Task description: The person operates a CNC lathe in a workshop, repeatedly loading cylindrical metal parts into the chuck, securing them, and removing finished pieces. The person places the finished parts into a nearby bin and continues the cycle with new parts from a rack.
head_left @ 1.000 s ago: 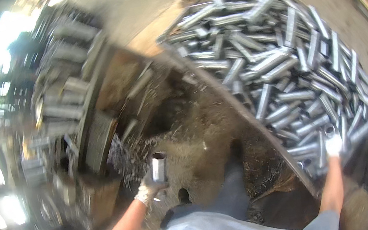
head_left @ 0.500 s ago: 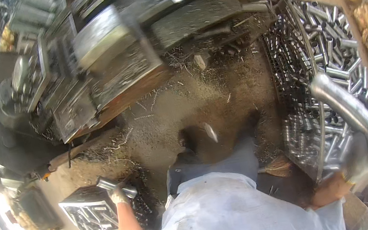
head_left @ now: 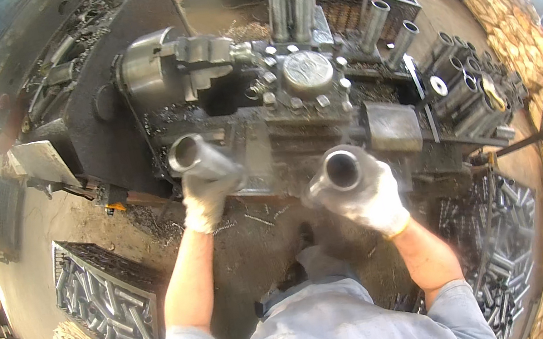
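2 metal tubes (head_left: 214,162) (head_left: 326,186), 1 in the curled grasp of each of the gloved hands (head_left: 204,200) (head_left: 379,203), before a lathe (head_left: 154,74)

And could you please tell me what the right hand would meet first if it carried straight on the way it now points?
Probably the grey machine slide, just before the round-topped tool post, with the metal tube in the right hand leading; depth is unclear.

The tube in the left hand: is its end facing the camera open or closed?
Open: the tube in the left hand shows a round rim around a dark hollow. Its far end is hidden; cannot tell.
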Tool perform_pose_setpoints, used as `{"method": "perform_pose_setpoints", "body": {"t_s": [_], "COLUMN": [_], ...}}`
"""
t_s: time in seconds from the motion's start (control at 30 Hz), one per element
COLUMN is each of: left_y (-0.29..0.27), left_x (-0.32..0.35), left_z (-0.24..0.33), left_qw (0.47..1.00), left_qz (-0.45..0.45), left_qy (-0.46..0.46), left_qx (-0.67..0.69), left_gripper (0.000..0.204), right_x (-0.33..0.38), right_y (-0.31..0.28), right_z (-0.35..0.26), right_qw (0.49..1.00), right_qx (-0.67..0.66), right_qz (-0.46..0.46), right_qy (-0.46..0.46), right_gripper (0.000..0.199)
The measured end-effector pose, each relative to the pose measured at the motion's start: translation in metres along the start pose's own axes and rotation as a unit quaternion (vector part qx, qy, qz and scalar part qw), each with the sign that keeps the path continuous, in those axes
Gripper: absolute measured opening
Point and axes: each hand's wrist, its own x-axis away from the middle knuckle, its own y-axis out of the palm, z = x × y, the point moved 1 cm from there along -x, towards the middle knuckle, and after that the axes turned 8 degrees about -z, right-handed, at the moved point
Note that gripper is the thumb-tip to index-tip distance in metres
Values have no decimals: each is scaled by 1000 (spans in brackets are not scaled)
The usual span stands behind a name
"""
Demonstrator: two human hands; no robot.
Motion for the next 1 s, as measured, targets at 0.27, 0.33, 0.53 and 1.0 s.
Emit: {"method": "perform_pose_setpoints", "body": {"t_s": [0.27,0.33,0.53,1.0], "left_y": [50,48,-44,-128], "left_x": [-77,-73,-109,-326], "left_z": [-63,-56,34,104], "left_qw": [983,978,910,659], "left_qz": [-73,-112,-77,-131], "left_qy": [24,11,203,130], "left_qx": [-164,-174,-354,-729], "left_gripper": [57,58,84,73], "right_x": [-43,-47,-138,-343], "right_y": [12,-11,-102,-19], "right_z": [32,25,-27,22], "right_qw": [994,984,936,946], "right_qx": [109,149,205,-225], "right_qz": [-5,-93,-237,-75], "right_qy": [-21,9,-160,220], "right_gripper": [55,57,40,41]}}
